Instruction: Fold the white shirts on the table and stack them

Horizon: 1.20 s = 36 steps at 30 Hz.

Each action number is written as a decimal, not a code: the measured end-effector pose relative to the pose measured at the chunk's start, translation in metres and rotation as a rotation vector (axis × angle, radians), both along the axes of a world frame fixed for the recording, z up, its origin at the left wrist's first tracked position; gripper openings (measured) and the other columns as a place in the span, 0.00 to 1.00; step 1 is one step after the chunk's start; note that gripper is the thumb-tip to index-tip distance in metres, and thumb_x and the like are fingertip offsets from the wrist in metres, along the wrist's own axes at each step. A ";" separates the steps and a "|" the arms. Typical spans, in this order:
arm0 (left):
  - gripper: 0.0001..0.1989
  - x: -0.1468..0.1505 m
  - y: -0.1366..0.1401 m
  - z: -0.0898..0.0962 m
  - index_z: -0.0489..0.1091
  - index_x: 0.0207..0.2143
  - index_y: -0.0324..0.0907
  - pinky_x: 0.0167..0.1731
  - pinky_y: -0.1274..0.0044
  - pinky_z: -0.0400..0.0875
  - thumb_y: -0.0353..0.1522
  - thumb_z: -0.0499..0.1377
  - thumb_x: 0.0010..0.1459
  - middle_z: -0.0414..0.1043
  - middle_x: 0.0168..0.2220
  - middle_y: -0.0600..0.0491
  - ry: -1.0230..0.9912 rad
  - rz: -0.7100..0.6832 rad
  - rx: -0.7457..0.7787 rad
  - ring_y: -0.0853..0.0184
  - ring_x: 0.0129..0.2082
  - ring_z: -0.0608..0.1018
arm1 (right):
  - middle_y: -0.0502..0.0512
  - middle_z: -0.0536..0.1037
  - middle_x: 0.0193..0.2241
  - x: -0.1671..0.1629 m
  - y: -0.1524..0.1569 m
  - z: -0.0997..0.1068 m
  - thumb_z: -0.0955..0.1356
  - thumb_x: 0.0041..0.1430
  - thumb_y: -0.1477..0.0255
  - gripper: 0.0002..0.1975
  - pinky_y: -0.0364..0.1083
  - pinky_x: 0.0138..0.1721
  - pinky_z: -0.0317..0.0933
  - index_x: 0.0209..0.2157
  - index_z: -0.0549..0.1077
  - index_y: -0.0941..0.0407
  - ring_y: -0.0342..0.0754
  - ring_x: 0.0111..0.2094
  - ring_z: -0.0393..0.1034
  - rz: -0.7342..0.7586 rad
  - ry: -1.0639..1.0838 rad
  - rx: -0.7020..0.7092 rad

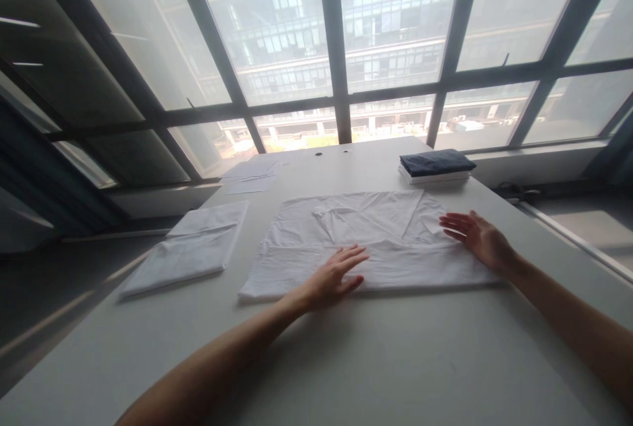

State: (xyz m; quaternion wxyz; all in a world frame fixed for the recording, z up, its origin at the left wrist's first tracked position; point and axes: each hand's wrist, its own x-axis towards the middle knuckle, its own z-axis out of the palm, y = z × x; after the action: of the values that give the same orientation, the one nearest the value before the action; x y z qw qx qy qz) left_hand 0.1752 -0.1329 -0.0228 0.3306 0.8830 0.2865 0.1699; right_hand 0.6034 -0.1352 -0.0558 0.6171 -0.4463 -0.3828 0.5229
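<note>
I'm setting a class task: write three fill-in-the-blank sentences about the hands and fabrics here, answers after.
The cloth nearest the left hand and right hand is coloured ____.
The dark folded cloth lies on ____ of pale fabric.
Of these hands, the ____ one is nearer the dark folded cloth.

Missing words: white; top; right.

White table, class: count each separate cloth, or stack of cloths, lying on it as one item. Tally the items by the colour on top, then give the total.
White on top: 2 (middle cloth, left cloth)
Dark blue on top: 1 (far-right stack)
Total: 3
</note>
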 end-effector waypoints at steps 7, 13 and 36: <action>0.21 -0.021 0.019 0.001 0.74 0.59 0.42 0.68 0.62 0.57 0.42 0.58 0.69 0.68 0.66 0.43 -0.625 0.057 -1.112 0.52 0.67 0.69 | 0.61 0.85 0.45 -0.003 -0.004 -0.002 0.65 0.66 0.49 0.24 0.64 0.62 0.67 0.41 0.83 0.52 0.62 0.54 0.76 0.002 -0.164 0.040; 0.19 -0.103 0.028 -0.003 0.71 0.60 0.37 0.63 0.68 0.66 0.35 0.56 0.71 0.67 0.66 0.40 -0.803 0.283 -1.390 0.56 0.64 0.72 | 0.59 0.85 0.46 -0.013 -0.013 -0.004 0.66 0.63 0.43 0.27 0.65 0.57 0.70 0.41 0.84 0.50 0.63 0.49 0.79 0.027 -0.609 0.153; 0.27 -0.122 -0.012 0.016 0.62 0.70 0.50 0.69 0.62 0.54 0.42 0.54 0.72 0.51 0.74 0.49 0.346 0.100 0.040 0.53 0.73 0.55 | 0.61 0.78 0.46 -0.099 -0.071 0.020 0.65 0.70 0.73 0.12 0.52 0.45 0.70 0.49 0.78 0.51 0.54 0.46 0.73 0.396 -1.381 0.623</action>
State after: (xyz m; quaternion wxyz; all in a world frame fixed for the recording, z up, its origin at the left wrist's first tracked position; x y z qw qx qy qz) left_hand 0.0535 -0.1449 -0.0068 0.2499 0.8902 0.3791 0.0372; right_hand 0.5041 -0.2063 -0.0360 0.2312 -0.4001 -0.8817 0.0955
